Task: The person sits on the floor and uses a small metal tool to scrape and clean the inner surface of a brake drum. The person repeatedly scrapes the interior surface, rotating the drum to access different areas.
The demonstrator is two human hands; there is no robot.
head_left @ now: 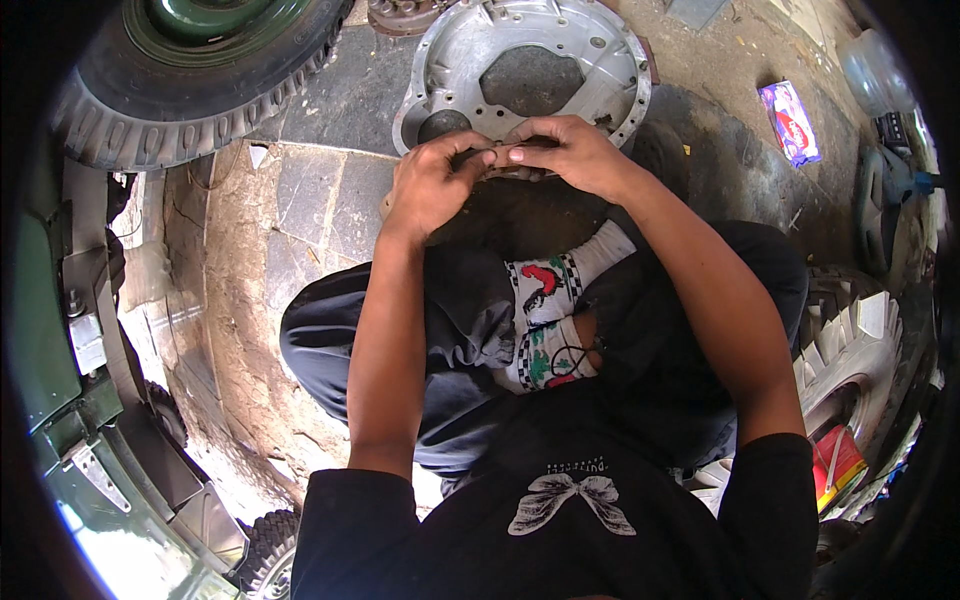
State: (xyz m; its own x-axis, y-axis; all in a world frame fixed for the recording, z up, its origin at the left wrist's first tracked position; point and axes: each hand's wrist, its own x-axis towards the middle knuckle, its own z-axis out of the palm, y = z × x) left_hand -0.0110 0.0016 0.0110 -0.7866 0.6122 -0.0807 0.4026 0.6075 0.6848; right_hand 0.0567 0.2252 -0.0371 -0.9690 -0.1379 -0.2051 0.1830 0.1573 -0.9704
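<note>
Both hands are close together at upper centre of the frame, in front of the near rim of a round grey metal housing (462,75). The left hand (432,184) and the right hand (572,155) are pinched on a small brown piece (505,157) between them; its full shape is hidden by the fingers. Whether it touches the housing cannot be told. A treaded tyre (160,125) occupies the upper left. A purple packet (790,122) lies on the floor (735,75) at upper right, near a clear plastic container (876,72).
</note>
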